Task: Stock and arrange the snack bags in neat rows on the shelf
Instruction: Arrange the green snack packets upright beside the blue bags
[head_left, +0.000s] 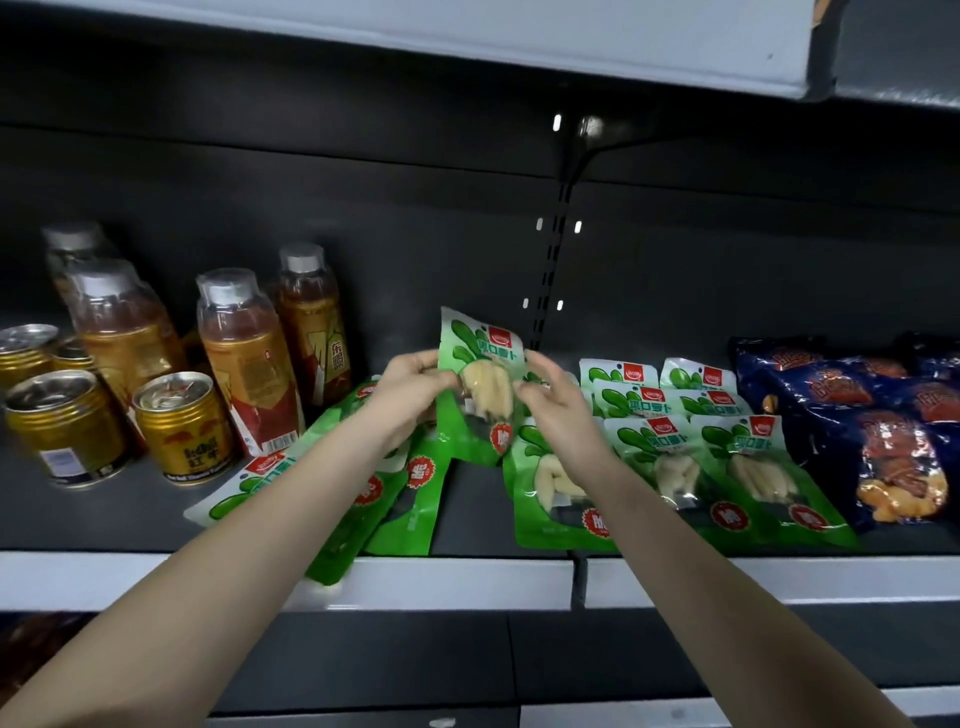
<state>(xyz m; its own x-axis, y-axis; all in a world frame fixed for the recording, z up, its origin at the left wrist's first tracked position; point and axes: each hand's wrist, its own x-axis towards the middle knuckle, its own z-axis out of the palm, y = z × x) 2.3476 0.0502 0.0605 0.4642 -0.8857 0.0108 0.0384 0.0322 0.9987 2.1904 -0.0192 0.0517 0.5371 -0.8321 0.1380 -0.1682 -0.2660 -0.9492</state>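
Observation:
A green snack bag (480, 364) is held upright above the dark shelf (470, 501). My left hand (410, 387) grips its left edge. My right hand (550, 402) is at its right edge with fingers spread, touching or nearly touching it. Under my left forearm lies a loose pile of green bags (395, 499), some hanging over the shelf's front lip. To the right, green bags (691, 415) lie in overlapping rows running front to back, with one more green bag (550, 499) beneath my right wrist.
Gold cans (182, 431) and amber drink bottles (244, 358) stand at the left. Dark blue snack bags (893, 431) fill the right end. An upper shelf (571, 36) overhangs. A slotted upright (550, 260) runs down the back wall.

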